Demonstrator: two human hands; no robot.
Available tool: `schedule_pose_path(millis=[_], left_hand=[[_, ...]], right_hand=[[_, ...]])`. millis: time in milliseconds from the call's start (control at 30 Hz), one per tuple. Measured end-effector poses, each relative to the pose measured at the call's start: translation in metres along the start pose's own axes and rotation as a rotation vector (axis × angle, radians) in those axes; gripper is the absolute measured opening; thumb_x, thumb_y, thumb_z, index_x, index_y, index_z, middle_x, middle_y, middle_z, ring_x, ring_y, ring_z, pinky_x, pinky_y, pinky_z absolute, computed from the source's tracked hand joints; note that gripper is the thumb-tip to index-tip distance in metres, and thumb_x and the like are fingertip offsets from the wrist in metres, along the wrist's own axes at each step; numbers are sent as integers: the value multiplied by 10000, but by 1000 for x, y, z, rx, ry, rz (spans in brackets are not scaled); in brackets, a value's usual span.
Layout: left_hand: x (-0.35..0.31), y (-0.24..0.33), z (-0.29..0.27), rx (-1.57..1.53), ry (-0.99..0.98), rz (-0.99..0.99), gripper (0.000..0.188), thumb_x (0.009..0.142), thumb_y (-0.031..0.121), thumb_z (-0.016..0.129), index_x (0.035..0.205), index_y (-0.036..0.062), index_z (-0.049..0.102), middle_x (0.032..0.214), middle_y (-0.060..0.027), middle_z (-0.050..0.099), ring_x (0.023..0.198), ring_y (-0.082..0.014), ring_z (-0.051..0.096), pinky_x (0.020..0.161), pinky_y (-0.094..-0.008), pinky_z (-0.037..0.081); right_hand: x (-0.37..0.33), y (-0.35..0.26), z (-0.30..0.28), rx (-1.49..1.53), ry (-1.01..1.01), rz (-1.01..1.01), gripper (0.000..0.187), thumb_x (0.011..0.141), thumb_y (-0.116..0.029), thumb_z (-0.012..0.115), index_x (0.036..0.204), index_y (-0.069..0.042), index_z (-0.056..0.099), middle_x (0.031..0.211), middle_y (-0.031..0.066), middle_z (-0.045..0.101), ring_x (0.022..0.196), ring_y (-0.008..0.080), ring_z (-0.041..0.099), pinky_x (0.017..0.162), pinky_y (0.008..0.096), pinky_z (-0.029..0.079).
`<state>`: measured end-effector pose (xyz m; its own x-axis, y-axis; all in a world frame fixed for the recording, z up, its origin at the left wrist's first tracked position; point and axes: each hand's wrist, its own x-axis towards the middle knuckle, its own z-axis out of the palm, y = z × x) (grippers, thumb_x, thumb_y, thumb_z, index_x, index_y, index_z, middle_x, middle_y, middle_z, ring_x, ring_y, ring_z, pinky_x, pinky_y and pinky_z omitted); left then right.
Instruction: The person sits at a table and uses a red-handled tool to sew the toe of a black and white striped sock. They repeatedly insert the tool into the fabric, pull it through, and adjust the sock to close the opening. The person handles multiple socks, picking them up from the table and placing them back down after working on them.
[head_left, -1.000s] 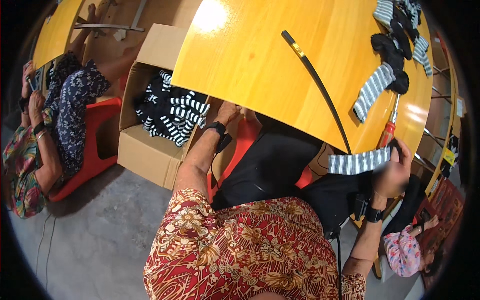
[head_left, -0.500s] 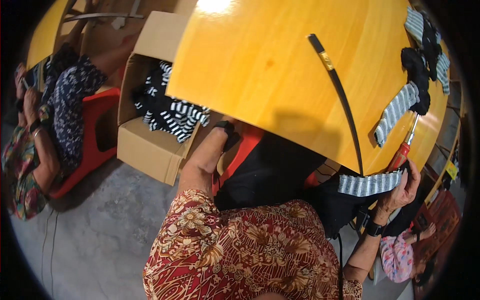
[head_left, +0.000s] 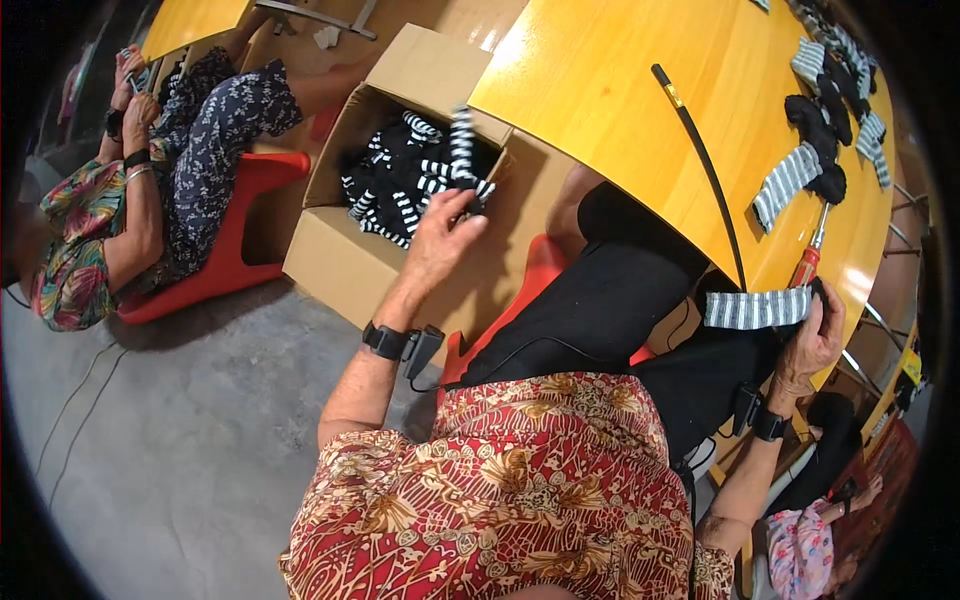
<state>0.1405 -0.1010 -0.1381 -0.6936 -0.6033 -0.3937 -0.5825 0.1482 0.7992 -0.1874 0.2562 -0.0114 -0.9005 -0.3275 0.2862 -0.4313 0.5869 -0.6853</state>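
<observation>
My left hand (head_left: 447, 238) is at the near right side of an open cardboard box (head_left: 345, 262), fingers closed on a black-and-white striped knit piece (head_left: 461, 145), sock-like, which sticks up past them. More black-and-white striped knit pieces (head_left: 405, 165) lie heaped in the box. My right hand (head_left: 815, 345) is at the table's near edge, closed on a grey-and-white striped knit piece (head_left: 758, 309) with a black part by the fingers. Just beyond that hand is a red-handled tool (head_left: 805, 268) with a metal shaft. Its tip meets a black fuzzy knit piece (head_left: 828, 184).
On the yellow wooden table (head_left: 590, 90) lie a long black rod (head_left: 705, 165) with a gold band and several grey-striped and black knit pieces (head_left: 835, 85). A person (head_left: 130, 190) sits on a red chair (head_left: 250, 200) at the left. Another person (head_left: 800, 550) is at the lower right.
My left hand has come out from beside the table edge to the box and now grips a striped piece. My right hand still holds its grey-striped piece. The view has shifted leftward.
</observation>
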Motion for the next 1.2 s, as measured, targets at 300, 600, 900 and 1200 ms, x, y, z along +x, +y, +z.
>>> schedule_pose_path(millis=[300,600,900,1200], left_hand=[[53,-135,-19,530,57,2,577,822,271,627,1327,28,489,1426,-236,400,1270,-376,452,1040,-425,399],[44,-84,-89,786,154,-68,576,811,337,676,1326,116,542,1339,-278,470,1212,-411,493,1005,-443,423],[-47,152,5,-276,21,519,445,867,18,633,1301,-2,538,1264,-121,595,1154,-211,565,999,-342,435],[-67,238,119,-616,-808,341,218,907,99,648,1105,15,611,973,-37,668,897,-108,613,881,-260,476]], right_hand=[[0,-9,5,24,1,-95,166,903,3,561,1048,10,641,986,55,659,917,139,599,849,267,473],[3,-17,14,137,-6,-62,136,858,-19,587,980,14,637,859,47,653,837,141,612,765,273,486],[-18,-100,-51,490,-335,-67,144,872,-32,604,1001,-1,659,898,5,661,817,69,603,751,209,485],[11,-130,-61,377,-605,-269,164,824,-88,613,943,13,662,790,31,659,756,81,582,704,224,465]])
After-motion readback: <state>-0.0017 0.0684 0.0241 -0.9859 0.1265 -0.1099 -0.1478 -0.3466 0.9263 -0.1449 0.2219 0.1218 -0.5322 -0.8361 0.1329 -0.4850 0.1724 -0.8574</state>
